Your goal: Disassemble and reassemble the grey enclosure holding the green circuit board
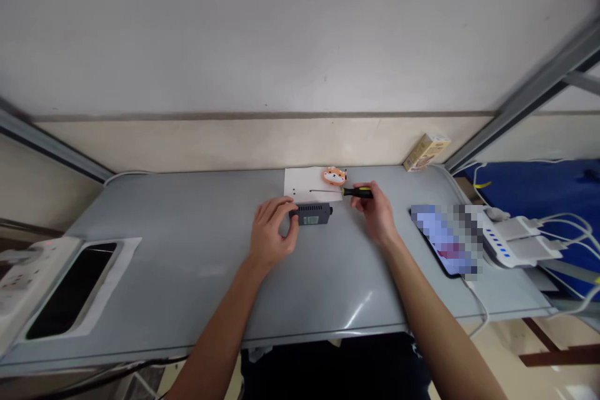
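Observation:
A small dark grey box-shaped device (312,213) lies on the grey table (187,250). My left hand (272,232) rests on the table with its fingers curled round the device's left end. My right hand (377,211) is closed on the black and yellow handle of a screwdriver (349,192), whose thin shaft points left over a white sheet of paper (300,183). An orange cartoon-animal trinket (334,175) sits on the paper just behind the screwdriver.
A phone (443,239) lies at the right, beside a white charging hub (509,242) with several cables. A small carton (425,151) leans against the wall. At the left sit a power strip (19,275) and a dark phone (70,290) on paper.

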Action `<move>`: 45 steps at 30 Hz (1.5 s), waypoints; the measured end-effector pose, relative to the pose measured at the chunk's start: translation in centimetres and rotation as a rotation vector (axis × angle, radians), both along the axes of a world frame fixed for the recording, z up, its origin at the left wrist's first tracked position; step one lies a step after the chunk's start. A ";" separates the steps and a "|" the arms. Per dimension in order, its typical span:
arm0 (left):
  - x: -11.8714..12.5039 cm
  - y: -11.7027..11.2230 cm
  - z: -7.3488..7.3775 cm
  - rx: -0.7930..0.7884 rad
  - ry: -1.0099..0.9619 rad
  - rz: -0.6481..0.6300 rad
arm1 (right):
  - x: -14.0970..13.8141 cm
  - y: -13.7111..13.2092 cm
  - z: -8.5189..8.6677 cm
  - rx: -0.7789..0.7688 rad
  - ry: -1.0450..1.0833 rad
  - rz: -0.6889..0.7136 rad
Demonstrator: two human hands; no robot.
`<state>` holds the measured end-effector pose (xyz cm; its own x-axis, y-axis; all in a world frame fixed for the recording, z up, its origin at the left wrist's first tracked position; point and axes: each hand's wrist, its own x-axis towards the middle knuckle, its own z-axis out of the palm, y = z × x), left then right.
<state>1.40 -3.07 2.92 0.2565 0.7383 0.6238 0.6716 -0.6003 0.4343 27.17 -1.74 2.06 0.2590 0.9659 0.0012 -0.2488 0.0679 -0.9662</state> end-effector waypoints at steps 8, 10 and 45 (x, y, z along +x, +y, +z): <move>2.7 0.6 1.2 0.041 0.157 -0.152 | 1.7 0.3 0.3 -0.041 0.122 -0.115; 3.3 1.0 1.5 0.042 0.160 -0.197 | 1.8 0.3 0.2 -0.067 0.118 -0.126; 4.3 1.2 -0.6 0.192 0.096 -0.226 | 0.5 0.6 -1.4 -0.066 0.046 -0.130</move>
